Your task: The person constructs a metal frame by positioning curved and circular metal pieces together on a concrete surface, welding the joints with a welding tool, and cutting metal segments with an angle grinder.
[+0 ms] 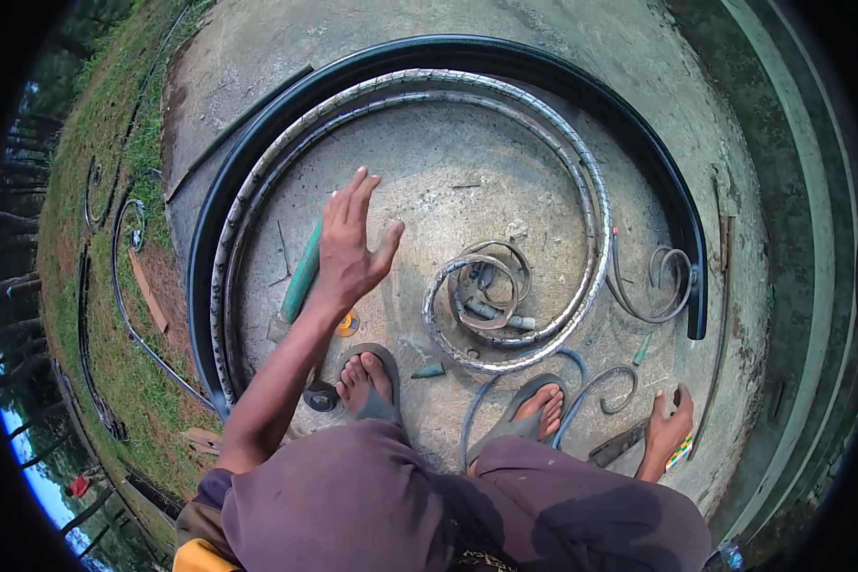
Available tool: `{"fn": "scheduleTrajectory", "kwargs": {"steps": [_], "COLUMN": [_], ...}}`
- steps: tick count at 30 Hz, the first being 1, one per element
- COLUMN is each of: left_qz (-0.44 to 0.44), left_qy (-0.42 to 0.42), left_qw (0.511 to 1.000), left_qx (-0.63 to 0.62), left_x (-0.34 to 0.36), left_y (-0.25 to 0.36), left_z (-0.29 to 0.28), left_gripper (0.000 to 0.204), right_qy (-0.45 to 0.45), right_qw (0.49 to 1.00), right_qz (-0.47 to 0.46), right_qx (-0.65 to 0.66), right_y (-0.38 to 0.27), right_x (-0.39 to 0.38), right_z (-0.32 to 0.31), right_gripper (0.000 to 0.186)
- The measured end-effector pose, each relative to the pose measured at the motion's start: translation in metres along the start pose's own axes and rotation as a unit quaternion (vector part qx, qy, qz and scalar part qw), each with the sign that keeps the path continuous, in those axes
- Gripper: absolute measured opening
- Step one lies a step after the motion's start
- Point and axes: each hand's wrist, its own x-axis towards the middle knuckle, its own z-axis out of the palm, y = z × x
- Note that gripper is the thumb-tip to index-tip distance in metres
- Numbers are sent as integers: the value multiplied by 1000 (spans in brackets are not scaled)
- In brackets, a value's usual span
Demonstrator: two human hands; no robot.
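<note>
My left hand (351,243) hangs in the middle left, fingers apart and empty, over a green cylinder (300,275) and an orange round object (347,321). My right hand (667,424) is low at the right, thumb and fingers apart with nothing visible between them, beside a dark flat bar (616,446) and a multicoloured item (679,452) partly hidden behind it. A ribbed silver metal coil (596,210) lies inside a curved black pipe (448,46), with smaller grey coiled strips (489,265) at its centre. A blue hose (572,412) loops near my sandalled right foot (534,410).
The concrete slab (400,172) borders grass (105,334) with cables and a wooden plank (148,291) on the left. A grey step edge (782,286) runs along the right. Grey looped strips (672,286), thin rods (725,267) and small green pieces (427,372) lie around.
</note>
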Motion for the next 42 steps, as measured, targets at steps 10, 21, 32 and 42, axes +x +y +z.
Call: {"fn": "scheduleTrajectory", "kwargs": {"steps": [10, 21, 32, 42], "left_qz": [108, 56, 88, 118], "left_qy": [-85, -100, -49, -90], "left_qw": [952, 970, 965, 968], "left_qx": [273, 213, 241, 203], "left_x": [200, 185, 167, 179], "left_y": [-83, -97, -98, -93], "left_z": [26, 55, 72, 59], "left_gripper": [65, 46, 41, 26], "right_qy": [-59, -249, -217, -181], "right_qw": [919, 888, 896, 910], "right_qz": [-388, -368, -380, -368], "right_qx": [21, 115, 75, 53], "right_y": [-251, -278, -258, -269], "right_x": [304, 355, 351, 339], "right_z": [53, 103, 102, 101], "right_gripper": [70, 66, 63, 62]}}
